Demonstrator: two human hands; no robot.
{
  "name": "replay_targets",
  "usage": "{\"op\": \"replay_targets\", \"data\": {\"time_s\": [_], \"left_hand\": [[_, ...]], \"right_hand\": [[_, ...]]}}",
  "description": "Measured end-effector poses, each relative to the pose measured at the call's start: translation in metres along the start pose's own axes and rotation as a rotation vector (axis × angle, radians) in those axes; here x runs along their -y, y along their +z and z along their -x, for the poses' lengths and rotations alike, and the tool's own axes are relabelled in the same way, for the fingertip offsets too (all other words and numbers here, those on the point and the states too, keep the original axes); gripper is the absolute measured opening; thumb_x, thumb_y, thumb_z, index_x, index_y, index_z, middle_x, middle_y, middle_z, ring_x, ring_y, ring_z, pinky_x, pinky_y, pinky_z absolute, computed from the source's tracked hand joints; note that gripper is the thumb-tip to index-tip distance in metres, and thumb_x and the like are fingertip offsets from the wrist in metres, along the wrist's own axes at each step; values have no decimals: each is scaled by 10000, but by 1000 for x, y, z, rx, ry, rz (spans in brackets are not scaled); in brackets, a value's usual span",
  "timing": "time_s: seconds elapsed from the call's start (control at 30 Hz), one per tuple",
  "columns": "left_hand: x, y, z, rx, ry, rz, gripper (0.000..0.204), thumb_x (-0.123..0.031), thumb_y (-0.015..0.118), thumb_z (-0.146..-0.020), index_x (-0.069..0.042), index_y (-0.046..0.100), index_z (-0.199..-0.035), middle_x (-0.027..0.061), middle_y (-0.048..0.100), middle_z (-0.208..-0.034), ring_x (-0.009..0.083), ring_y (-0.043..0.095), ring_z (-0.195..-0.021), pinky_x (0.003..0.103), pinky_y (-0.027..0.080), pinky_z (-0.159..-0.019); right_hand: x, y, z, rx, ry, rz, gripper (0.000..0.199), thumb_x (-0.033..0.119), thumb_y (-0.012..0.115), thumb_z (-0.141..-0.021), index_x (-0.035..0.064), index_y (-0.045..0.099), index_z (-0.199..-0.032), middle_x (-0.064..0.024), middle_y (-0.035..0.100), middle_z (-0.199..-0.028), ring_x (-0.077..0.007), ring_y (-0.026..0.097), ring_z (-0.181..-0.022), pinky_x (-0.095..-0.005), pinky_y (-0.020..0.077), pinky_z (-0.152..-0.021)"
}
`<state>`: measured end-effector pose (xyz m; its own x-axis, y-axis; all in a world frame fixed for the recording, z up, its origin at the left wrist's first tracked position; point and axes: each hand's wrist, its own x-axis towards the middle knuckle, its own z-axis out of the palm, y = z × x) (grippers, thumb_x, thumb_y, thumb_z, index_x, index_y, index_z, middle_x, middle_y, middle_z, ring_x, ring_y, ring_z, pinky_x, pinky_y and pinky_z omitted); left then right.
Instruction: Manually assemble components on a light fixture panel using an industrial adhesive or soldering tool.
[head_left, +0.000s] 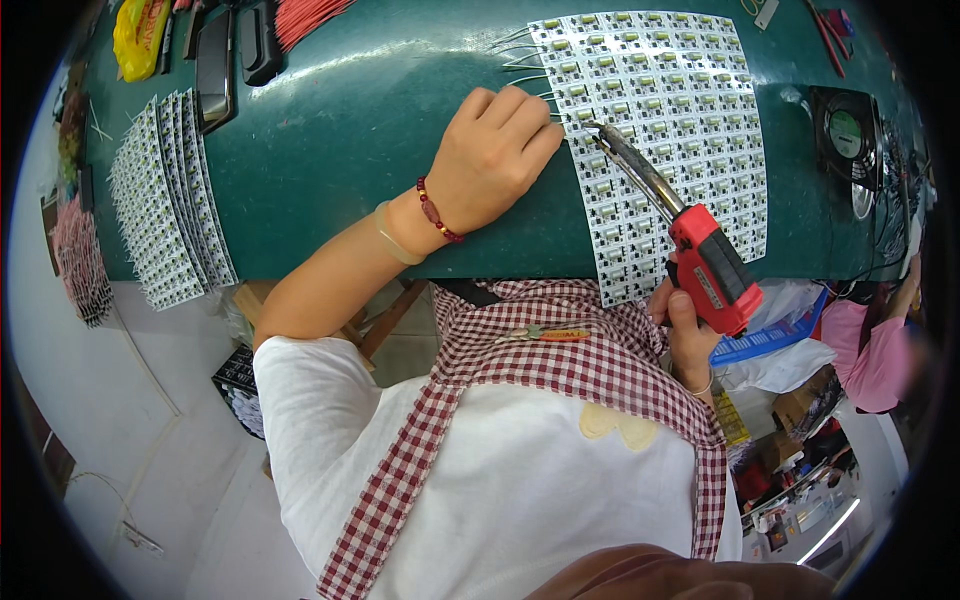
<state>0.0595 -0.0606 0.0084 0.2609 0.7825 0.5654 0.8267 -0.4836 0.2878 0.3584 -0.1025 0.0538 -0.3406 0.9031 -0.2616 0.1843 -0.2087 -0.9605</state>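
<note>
A white circuit board panel (690, 130), with rows of small components, lies on the green table. Several thin pale wires (515, 62) stick out from its left edge. My left hand (500, 150) is closed at that edge, pinching a thin wire; its fingertips are mostly hidden. From the right, my right hand (690, 335) grips a red and black soldering gun (712, 265). The gun's dark tip points up and left, at the panel's left column beside my left fingers.
A fanned stack of similar panels (165, 200) lies at the left. Behind it are a phone (215, 70), a black case (259, 45), red wires (305, 18) and a yellow bag (140, 38). A small black fan (846, 138) stands right; a person in pink (860, 355) sits beyond.
</note>
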Motion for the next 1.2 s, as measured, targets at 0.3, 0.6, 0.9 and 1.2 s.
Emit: {"op": "replay_targets", "data": {"time_s": [0.3, 0.6, 0.9, 1.2], "left_hand": [[-1, 2, 3, 38, 19, 67, 202, 0, 678, -680, -47, 688, -876, 42, 475, -732, 208, 503, -701, 328, 409, -633], [-2, 4, 0, 34, 12, 102, 220, 24, 681, -662, -37, 686, -874, 50, 477, -739, 216, 504, -704, 331, 417, -624], [1, 4, 1, 26, 15, 95, 230, 28, 687, -655, -46, 690, -873, 38, 506, -746, 207, 524, -714, 326, 419, -623], [0, 4, 2, 18, 6, 108, 235, 39, 693, -652, -55, 686, -867, 36, 506, -738, 206, 516, -699, 329, 416, -615]], "right_hand": [[1, -6, 4, 63, 75, -65, 145, 136, 639, -941, -1, 606, -906, -33, 589, -737, -106, 552, -647, -267, 453, -594], [-9, -6, 11, 45, 62, 119, 131, 138, 643, -943, 9, 620, -949, -21, 604, -801, -107, 559, -723, -273, 463, -661], [3, -5, 8, 63, 104, 35, 132, 139, 627, -951, 16, 606, -909, -11, 575, -772, -103, 529, -694, -271, 439, -633], [-3, -9, 10, 89, 111, 15, 143, 152, 631, -951, 12, 610, -941, -12, 584, -803, -103, 535, -719, -276, 449, -653]]}}
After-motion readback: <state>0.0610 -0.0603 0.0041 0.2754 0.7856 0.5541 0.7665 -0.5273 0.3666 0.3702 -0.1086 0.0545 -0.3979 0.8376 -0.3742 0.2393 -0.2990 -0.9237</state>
